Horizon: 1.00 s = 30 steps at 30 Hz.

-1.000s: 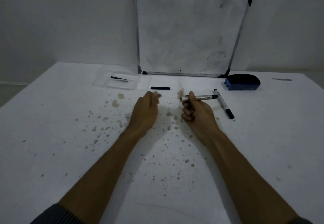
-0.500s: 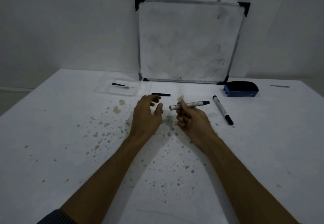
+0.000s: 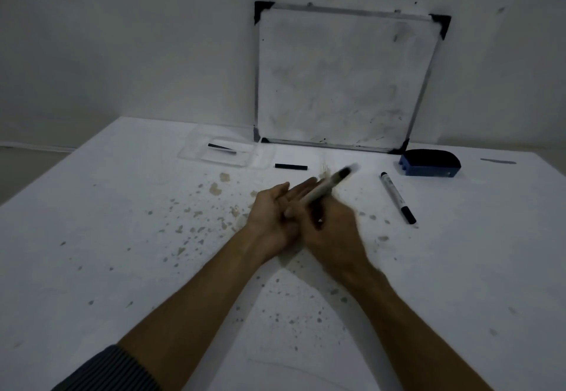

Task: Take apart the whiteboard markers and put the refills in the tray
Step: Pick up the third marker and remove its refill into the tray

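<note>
Right hand (image 3: 329, 231): grips marker barrel (image 3: 321, 191), blurred.
Left hand (image 3: 275, 210): open palm, catching.
Advice: tap gently so refill slides out.

No text can be read anywhere. The marker lying on the desk (image 3: 397, 197) carries a printed label along its pale barrel, perhaps a brand line, but it is too small and dim to make out. The whiteboard (image 3: 343, 78) shows only smudges.
</note>
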Each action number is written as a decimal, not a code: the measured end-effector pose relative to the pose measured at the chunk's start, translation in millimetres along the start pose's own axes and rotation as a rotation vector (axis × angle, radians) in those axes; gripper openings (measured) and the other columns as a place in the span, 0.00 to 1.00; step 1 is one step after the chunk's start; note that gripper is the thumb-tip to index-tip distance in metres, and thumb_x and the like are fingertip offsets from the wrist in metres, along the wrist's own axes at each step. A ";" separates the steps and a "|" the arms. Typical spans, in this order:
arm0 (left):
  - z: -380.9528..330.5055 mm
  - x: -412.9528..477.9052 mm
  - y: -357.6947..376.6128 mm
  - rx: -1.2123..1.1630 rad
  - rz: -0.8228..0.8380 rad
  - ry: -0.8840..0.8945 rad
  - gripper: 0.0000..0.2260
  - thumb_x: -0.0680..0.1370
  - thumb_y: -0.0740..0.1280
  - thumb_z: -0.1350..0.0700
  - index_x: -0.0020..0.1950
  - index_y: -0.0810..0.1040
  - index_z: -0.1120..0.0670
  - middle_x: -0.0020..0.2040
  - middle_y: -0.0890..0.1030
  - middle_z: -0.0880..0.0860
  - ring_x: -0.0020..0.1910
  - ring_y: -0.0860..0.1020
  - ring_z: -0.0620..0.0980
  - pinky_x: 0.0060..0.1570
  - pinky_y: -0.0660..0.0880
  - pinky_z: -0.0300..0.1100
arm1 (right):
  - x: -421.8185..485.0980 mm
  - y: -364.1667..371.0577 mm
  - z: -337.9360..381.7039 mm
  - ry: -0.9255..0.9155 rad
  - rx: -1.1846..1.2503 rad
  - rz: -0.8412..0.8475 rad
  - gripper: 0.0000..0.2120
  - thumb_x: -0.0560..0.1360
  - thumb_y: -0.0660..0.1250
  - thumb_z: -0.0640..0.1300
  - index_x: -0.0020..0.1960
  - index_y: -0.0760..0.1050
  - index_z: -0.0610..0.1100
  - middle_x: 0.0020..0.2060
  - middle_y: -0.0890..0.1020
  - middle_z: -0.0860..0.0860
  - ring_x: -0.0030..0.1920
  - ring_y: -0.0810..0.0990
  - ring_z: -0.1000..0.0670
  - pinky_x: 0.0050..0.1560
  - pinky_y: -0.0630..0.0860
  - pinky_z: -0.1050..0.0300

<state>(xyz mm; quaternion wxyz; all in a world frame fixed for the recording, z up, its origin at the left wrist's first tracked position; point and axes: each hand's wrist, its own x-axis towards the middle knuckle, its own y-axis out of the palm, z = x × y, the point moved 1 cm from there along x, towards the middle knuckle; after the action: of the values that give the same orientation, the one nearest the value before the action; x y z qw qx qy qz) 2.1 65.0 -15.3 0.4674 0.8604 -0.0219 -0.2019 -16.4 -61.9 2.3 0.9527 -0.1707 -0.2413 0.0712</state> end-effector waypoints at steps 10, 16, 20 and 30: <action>-3.0 -0.8 3.2 0.019 -0.033 0.006 0.23 0.86 0.54 0.51 0.71 0.78 0.64 0.61 0.84 0.65 0.55 0.85 0.59 0.59 0.81 0.48 | 0.9 3.1 -7.9 -0.025 -0.003 -0.085 0.10 0.82 0.64 0.54 0.55 0.76 0.48 0.44 0.86 0.51 0.43 0.86 0.55 0.42 0.83 0.60; -3.0 -3.1 5.0 0.143 -0.038 0.018 0.22 0.85 0.56 0.51 0.63 0.84 0.64 0.55 0.86 0.63 0.53 0.84 0.58 0.61 0.78 0.51 | 8.1 4.4 -18.6 0.124 0.017 -0.110 0.07 0.80 0.67 0.52 0.53 0.78 0.48 0.43 0.85 0.55 0.43 0.86 0.57 0.45 0.85 0.57; -2.2 -4.5 8.9 0.225 0.018 0.015 0.22 0.86 0.55 0.53 0.65 0.82 0.65 0.62 0.84 0.64 0.64 0.80 0.62 0.67 0.76 0.53 | 11.7 -5.3 -28.5 0.206 0.068 -0.167 0.10 0.81 0.67 0.53 0.58 0.78 0.48 0.47 0.86 0.55 0.48 0.86 0.57 0.47 0.85 0.52; -11.3 -10.8 5.4 0.669 0.092 0.122 0.14 0.84 0.65 0.61 0.69 0.79 0.60 0.57 0.86 0.58 0.52 0.86 0.53 0.56 0.82 0.46 | 23.4 -28.9 -32.4 0.402 0.315 -0.204 0.15 0.79 0.67 0.57 0.56 0.76 0.46 0.43 0.86 0.47 0.30 0.78 0.54 0.28 0.74 0.61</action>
<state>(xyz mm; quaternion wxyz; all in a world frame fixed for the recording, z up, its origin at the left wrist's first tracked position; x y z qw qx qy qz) -2.8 73.4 -2.0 0.1683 0.9746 -0.0979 -0.1106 21.2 -93.1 -3.9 0.9985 -0.0060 -0.0493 -0.0236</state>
